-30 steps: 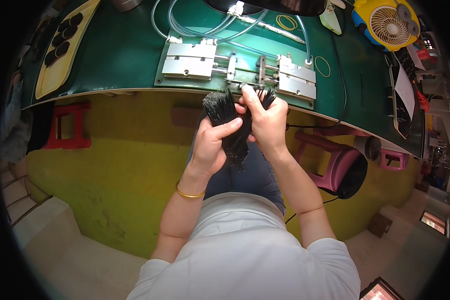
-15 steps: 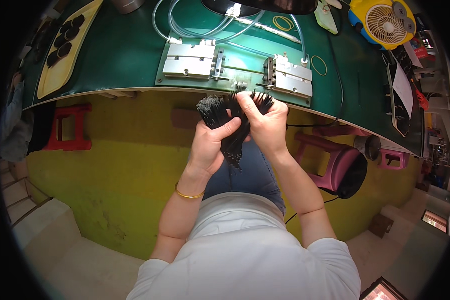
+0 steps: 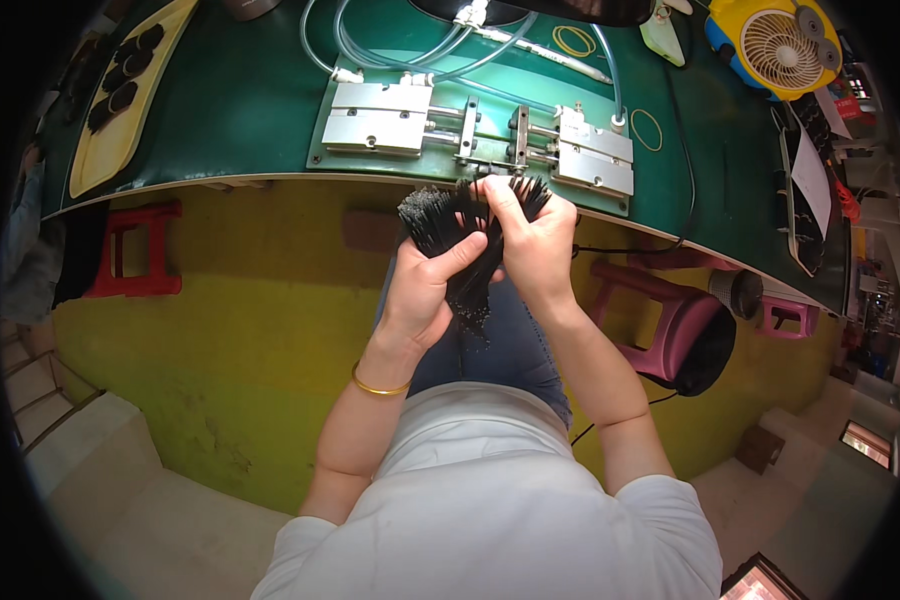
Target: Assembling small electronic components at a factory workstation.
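Note:
My left hand (image 3: 422, 285) is closed round a thick bundle of thin black wires (image 3: 472, 285), its thumb lying across them. The bundle's tips fan out at the top, and its lower ends hang over my lap. My right hand (image 3: 538, 240) is closed on wires at the bundle's right side, thumb and forefinger pinching near the upper ends. Just beyond the fingertips, a fixture has a left silver pneumatic cylinder (image 3: 375, 130) and a right silver pneumatic cylinder (image 3: 595, 160). Their rods are extended, bringing the dark jaw plates (image 3: 468, 130) close together. What the fingertips touch there is partly hidden.
Clear air tubes (image 3: 450, 62) run behind the fixture on the green table (image 3: 240, 110). A cream tray (image 3: 90, 165) with black bundles lies at far left, a yellow toy-shaped fan (image 3: 782, 50) at far right. Red (image 3: 150, 250) and pink (image 3: 650, 310) stools stand below.
Both cylinders' rods have pushed out, and the jaw plates have moved inward toward each other. My hands keep their grip and have barely shifted; the view has moved slightly.

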The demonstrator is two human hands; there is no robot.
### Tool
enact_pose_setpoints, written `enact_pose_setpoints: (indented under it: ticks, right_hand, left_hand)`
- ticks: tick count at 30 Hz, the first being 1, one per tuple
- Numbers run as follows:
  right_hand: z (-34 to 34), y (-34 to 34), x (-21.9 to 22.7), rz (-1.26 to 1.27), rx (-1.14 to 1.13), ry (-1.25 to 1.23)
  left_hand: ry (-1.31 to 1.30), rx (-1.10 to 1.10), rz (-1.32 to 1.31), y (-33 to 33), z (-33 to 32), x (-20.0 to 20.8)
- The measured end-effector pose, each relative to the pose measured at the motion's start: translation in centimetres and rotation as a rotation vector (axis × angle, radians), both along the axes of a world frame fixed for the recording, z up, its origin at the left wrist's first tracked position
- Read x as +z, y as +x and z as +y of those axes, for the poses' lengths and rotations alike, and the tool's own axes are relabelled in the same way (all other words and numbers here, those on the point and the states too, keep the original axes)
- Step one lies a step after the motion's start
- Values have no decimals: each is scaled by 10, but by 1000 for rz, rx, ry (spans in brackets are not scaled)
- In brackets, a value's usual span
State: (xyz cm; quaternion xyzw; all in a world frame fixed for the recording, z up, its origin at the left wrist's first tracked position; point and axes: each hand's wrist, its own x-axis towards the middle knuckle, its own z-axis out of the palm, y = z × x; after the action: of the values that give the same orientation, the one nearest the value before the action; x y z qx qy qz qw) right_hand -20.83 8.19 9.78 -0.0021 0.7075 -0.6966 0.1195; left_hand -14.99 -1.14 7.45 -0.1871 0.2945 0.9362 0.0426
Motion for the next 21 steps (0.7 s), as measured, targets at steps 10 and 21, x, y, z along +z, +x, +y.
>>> enact_pose_setpoints:
  ticks: [10, 21]
  right_hand:
    - [-3, 0, -4, 23, -52, -43]
    - [-2, 3, 6, 42, -3, -57]
  left_hand:
    - [11, -13, 28, -2, 0, -6]
    - [-31, 41, 16, -1, 3, 1]
